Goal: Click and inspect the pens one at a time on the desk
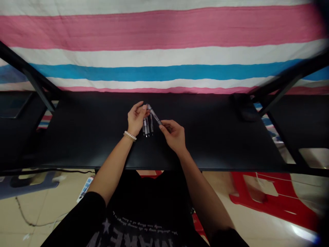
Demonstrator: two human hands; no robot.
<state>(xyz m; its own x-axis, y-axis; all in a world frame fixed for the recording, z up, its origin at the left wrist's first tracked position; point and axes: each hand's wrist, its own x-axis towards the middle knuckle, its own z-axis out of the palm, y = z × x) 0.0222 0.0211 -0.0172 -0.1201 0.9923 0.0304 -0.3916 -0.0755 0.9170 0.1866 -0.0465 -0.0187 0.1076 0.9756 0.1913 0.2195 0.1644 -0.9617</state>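
A slim grey pen (155, 116) slants between my two hands, above the black tabletop. My right hand (176, 136) pinches its lower right end between thumb and fingers. At the pen's upper left end, my left hand (135, 119) has its thumb and fingertips closed around the tip area, which they partly hide. Several similar pens (147, 127) lie side by side on the table just below, close to my left hand, with their tips pointing towards me. My left fingers cover their far ends.
The black table (210, 137) stretches to both sides, with dark metal struts (38, 87) at left and right. A dark object (245, 108), perhaps a mouse, sits at the back right. Striped cloth (164, 72) hangs behind. Red plastic stools (280, 195) and a power strip (85, 188) are below.
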